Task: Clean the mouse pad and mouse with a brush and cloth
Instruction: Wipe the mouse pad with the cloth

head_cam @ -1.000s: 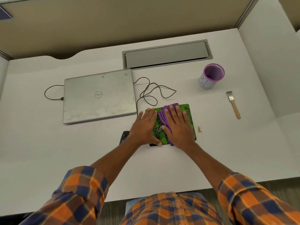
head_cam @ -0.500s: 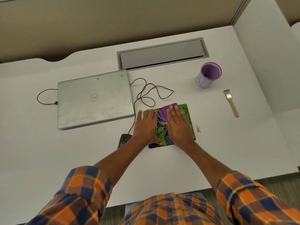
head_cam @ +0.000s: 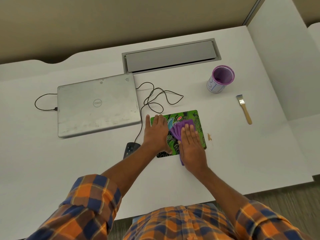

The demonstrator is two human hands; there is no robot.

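Your left hand lies flat, palm down, on the left part of the green mouse pad, its fingers straight and close together, the thumb out over the pad's left edge onto the white desk. Your right hand is also flat, pressing the purple cloth down against the pad; its fingers are extended and held side by side, not pinching anything. The cloth fans out from under your fingertips toward the middle of the pad, and a strip of it shows beside the heel of your hand, past the pad's near edge.

The pad sits in the middle of the desk, to the right of the closed silver laptop. The black mouse rests on the desk just left of your left wrist, partly hidden by your forearm. Its cable runs up in loose loops between the laptop and the pad. A second cable plugs into the laptop's left side.

The brush lies well to the right of the pad, bristles pointing away from you, wooden handle toward you. A purple-rimmed cup stands upright beyond it, near the grey cable hatch. A small brown smudge marks the desk just beside the pad's right edge.
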